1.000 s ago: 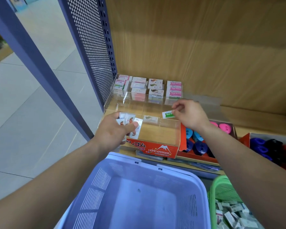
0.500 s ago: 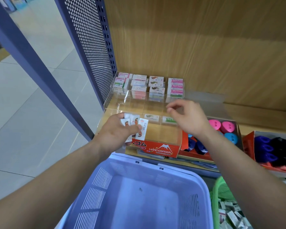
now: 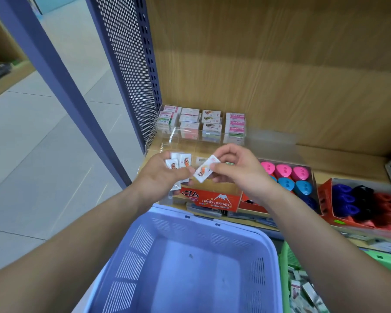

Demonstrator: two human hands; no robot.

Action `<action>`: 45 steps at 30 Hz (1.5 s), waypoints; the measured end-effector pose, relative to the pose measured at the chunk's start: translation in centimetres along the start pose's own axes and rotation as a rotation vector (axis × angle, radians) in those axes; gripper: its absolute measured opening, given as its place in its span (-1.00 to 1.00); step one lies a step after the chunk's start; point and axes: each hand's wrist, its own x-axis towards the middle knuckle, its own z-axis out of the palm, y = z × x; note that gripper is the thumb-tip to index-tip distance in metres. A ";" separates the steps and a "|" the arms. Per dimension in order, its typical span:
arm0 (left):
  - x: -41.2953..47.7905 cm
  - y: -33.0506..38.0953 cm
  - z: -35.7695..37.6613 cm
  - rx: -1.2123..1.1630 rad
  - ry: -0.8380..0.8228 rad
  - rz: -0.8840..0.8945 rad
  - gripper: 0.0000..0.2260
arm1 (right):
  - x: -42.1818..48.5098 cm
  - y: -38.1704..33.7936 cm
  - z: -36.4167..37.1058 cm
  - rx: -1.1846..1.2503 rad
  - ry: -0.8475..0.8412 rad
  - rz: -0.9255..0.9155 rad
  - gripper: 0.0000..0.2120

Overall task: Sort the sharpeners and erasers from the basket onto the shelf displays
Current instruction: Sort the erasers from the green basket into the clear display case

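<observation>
blue basket (image 3: 212, 239) below red eraser box (image 3: 212, 201)

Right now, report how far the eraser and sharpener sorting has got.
Done: eraser stacks fill the clear display's back row, and sharpeners sit in red boxes. In hand: left hand grips several white erasers; right hand pinches a single eraser. Left: the green basket holds many small packs.
</observation>
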 end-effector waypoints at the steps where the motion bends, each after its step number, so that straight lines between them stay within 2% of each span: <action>1: 0.0 -0.2 -0.3 0.018 0.005 -0.014 -0.66 | -0.1 0.0 -0.3 0.007 0.017 -0.001 -0.80; 4: -0.1 -0.7 -1.2 0.082 0.011 -0.037 -0.68 | 0.3 0.6 -1.3 -0.083 0.097 0.009 -0.79; 8: -0.2 -1.2 -2.0 0.086 0.002 -0.056 -0.69 | 3.2 1.8 -2.6 -0.332 0.284 0.008 -0.85; 11: -0.2 -1.2 -2.5 0.081 -0.016 -0.045 -0.68 | 6.3 2.3 -2.5 -0.495 0.319 -0.046 -0.86; 17: 0.5 -1.7 -3.3 0.104 0.003 -0.029 -0.74 | 11.9 3.7 -1.1 -0.913 0.230 -0.039 -0.92; 21: 1.2 -2.3 -3.7 0.088 0.048 -0.035 -0.78 | 13.1 4.7 -0.7 -1.054 0.184 -0.054 -0.95; 27: 1.9 -2.5 -3.4 0.066 0.066 -0.053 -0.64 | 13.9 5.4 -1.5 -1.294 0.032 -0.054 -0.73; 29: 1.9 -2.5 -3.1 0.099 0.060 -0.056 -0.62 | 13.7 5.0 -1.6 -1.239 0.008 -0.044 -0.70; 31: 1.8 -2.4 -3.0 0.107 0.058 -0.064 -0.54 | 12.8 4.4 -1.7 -1.124 0.086 -0.083 -0.71; 34: 1.8 -2.2 -2.8 0.102 0.069 -0.065 -0.52 | 9.9 2.8 -0.5 -0.796 0.190 -0.212 -0.81; 37: 1.7 -1.8 -2.3 0.097 0.064 -0.039 -0.56 | 6.0 0.9 1.6 -0.354 -0.009 -0.167 -0.89; 39: 1.6 -1.6 -1.9 0.107 0.043 -0.007 -0.65 | 4.2 0.3 2.5 -0.253 -0.135 -0.117 -0.88; 41: 1.4 -1.5 -1.7 0.112 0.024 0.017 -0.70 | 3.5 0.4 2.7 -0.231 -0.162 -0.108 -0.86; 45: 1.2 -1.3 -1.7 0.068 0.033 0.028 -0.75 | 3.0 0.8 1.4 -0.060 -0.100 -0.012 -0.88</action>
